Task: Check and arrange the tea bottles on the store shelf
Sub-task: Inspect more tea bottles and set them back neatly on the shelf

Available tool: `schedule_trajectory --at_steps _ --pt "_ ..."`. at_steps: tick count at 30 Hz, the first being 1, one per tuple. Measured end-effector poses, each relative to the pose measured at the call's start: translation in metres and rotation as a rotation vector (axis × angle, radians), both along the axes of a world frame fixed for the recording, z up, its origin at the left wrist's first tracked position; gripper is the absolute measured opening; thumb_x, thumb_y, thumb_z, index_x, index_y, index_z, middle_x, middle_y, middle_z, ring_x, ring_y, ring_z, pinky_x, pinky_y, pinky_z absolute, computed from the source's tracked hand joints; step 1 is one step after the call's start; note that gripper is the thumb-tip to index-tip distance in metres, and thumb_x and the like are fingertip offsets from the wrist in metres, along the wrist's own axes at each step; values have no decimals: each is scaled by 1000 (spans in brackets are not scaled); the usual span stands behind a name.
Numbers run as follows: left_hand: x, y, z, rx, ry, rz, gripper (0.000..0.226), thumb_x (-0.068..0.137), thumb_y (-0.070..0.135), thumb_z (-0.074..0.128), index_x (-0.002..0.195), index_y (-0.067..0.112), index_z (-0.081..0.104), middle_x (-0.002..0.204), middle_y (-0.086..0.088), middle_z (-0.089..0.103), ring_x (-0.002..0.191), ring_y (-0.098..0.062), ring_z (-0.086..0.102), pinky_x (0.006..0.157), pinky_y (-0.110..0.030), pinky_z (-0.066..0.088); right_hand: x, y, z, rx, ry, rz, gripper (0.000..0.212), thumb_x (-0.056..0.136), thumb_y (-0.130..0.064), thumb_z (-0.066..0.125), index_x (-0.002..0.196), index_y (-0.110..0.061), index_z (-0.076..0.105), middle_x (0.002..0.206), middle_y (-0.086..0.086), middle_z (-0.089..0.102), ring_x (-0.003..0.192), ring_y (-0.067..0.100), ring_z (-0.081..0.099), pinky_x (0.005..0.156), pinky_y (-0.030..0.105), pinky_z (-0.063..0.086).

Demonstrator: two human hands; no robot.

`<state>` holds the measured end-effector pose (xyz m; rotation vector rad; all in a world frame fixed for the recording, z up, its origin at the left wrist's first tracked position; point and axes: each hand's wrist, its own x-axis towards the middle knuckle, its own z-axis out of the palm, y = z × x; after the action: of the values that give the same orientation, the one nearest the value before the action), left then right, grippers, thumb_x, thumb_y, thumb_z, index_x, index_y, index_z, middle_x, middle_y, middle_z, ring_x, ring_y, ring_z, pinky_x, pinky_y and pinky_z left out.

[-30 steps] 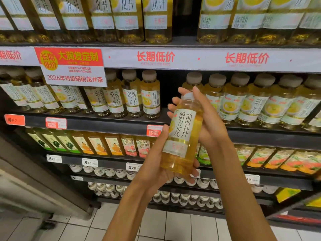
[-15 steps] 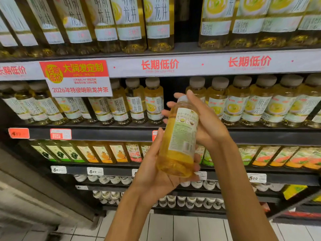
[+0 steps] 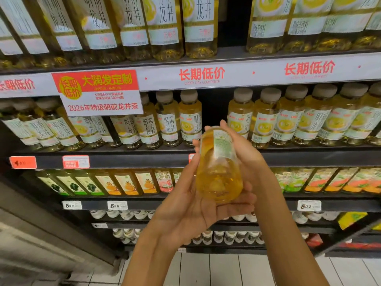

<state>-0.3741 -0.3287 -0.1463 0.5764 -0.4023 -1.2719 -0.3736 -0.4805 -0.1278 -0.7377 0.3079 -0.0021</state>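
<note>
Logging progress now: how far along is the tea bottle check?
Done: the shelf rows stand upright, labels mostly forward. In hand: one tea bottle, tilted, its base in the left hand, its top in the right hand, back label showing. Left: returning it, probably to the gap between the rows.

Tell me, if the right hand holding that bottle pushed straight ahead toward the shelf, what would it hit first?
Probably the dark gap in the bottle row: the right hand and its tea bottle sit before it. Neighbouring bottles stand close, and depth is unclear.
</note>
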Motion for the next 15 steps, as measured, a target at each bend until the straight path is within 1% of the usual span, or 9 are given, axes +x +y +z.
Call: schedule_trajectory --at_steps 2,3,5,7,9,11,12,14,15 --pt "3 3 0 49 -89 65 62 82 55 53 110 2 69 97 -20 70 83 -27 71 72 -35 58 3 -2 0 -128 -17 -46 41 96 -44 46 113 -9 59 94 24 71 85 33 72 61 43 60" --pt "4 4 0 103 -152 112 59 78 55 56 107 6 72 93 -19 71 78 -26 71 63 -32 57 3 -3 0 -234 -17 -62 42 95 -46 47 109 -10 62 97 21 71 91 32 71 70 45 60" --pt "6 5 -1 219 -293 227 56 75 52 59 106 8 69 90 -17 71 74 -26 71 53 -28 54 2 -1 1 -454 -36 -47 41 95 -49 45 105 -15 65 98 11 73 96 25 70 81 40 58" --pt "10 5 -5 321 -466 307 49 78 46 58 113 12 61 94 -12 73 81 -26 72 57 -26 55 0 1 2 -629 -92 7 38 93 -49 47 114 -20 61 98 2 74 97 18 70 85 40 56" --pt "14 6 -10 389 -620 322 49 79 42 59 123 21 54 105 -3 73 96 -21 70 72 -25 56 -3 3 3 -722 -163 -12 43 86 -46 54 123 -23 57 104 -1 73 99 16 69 87 39 55" --pt "17 7 -13 393 -678 327 53 78 40 65 128 29 49 112 5 71 106 -12 66 89 -27 51 -5 4 5 -683 -269 -78 49 82 -37 59 128 -21 54 109 0 71 100 17 68 82 34 56" --pt "18 6 -14 384 -694 336 56 78 38 67 130 30 48 113 8 71 108 -9 65 92 -26 49 -7 5 6 -643 -325 -103 49 83 -32 59 130 -20 53 112 3 70 104 19 66 85 34 55" --pt "20 5 -15 365 -735 390 56 78 29 74 128 30 50 112 8 71 108 -8 65 87 -21 51 -11 5 7 -615 -428 -134 46 89 -26 58 134 -20 49 123 8 64 115 24 60 97 38 49" --pt "22 3 -15 357 -765 441 57 76 22 78 126 29 52 110 7 72 105 -9 66 83 -19 53 -13 4 7 -645 -474 -139 46 90 -24 59 135 -22 48 126 8 62 118 25 58 100 39 47"
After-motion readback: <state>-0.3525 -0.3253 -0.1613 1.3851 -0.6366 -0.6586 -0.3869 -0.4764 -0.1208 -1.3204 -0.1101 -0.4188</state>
